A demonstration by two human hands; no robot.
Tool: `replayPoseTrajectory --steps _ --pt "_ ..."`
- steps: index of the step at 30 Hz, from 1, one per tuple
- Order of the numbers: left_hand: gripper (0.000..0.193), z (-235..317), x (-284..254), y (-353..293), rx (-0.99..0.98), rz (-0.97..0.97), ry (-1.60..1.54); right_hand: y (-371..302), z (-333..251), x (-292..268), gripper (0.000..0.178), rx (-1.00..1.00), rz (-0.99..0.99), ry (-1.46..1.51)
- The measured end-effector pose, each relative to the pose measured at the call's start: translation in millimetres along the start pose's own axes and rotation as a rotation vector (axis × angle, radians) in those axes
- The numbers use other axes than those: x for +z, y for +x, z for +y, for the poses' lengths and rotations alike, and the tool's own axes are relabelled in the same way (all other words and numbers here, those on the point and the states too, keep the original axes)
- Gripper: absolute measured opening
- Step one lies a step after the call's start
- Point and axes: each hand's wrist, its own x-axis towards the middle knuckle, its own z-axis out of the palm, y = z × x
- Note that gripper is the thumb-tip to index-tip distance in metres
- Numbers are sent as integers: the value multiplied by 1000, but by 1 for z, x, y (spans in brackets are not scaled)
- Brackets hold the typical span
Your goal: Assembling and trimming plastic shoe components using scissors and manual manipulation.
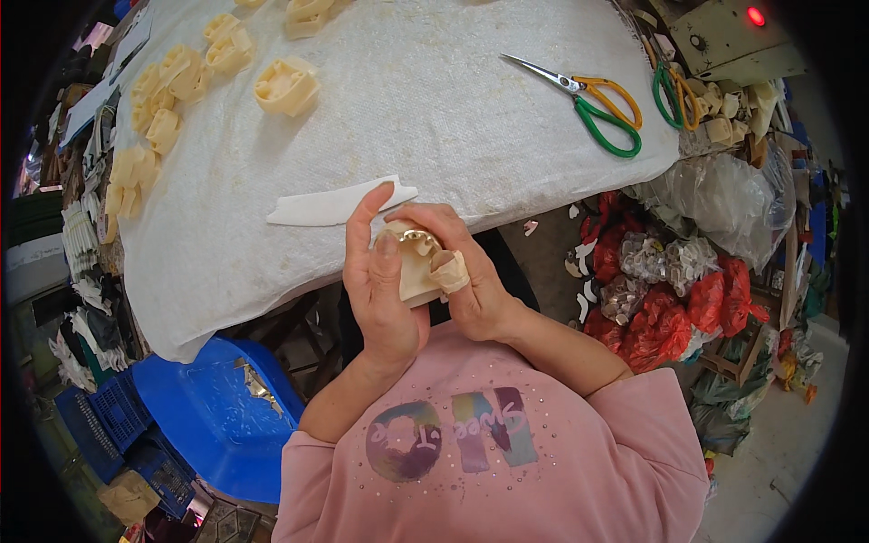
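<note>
Both my hands are closed around a cream-coloured hollow piece (414,279) with a shiny, scalloped metallic edge near its top; I cannot tell its kind. My left hand (376,290) grips its left side, thumb across the front and index finger stretched upward. On the right side, my right hand (475,276) wraps over it, the thumb covered by a beige wrapping (449,271). Just beyond my fingers, a curved white strip (317,208) lies on the white woven cloth (407,118) covering the table.
Scissors (579,90) with one green and one yellow handle lie far right; a similar pair (674,95) is beyond. Several cream hollow pieces (286,86) stand far left. A blue plastic seat (217,416) is at lower left, and red bags (652,326) lie at right.
</note>
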Motion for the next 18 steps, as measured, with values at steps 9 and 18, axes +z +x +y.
replayPoseTrajectory --steps 9,18 --pt "30 2 -11 3 -100 -48 -295 5 1 -7 43 109 -164 450" --pt "20 -9 -11 2 -19 5 -102 4 7 6 37 -154 40 12"
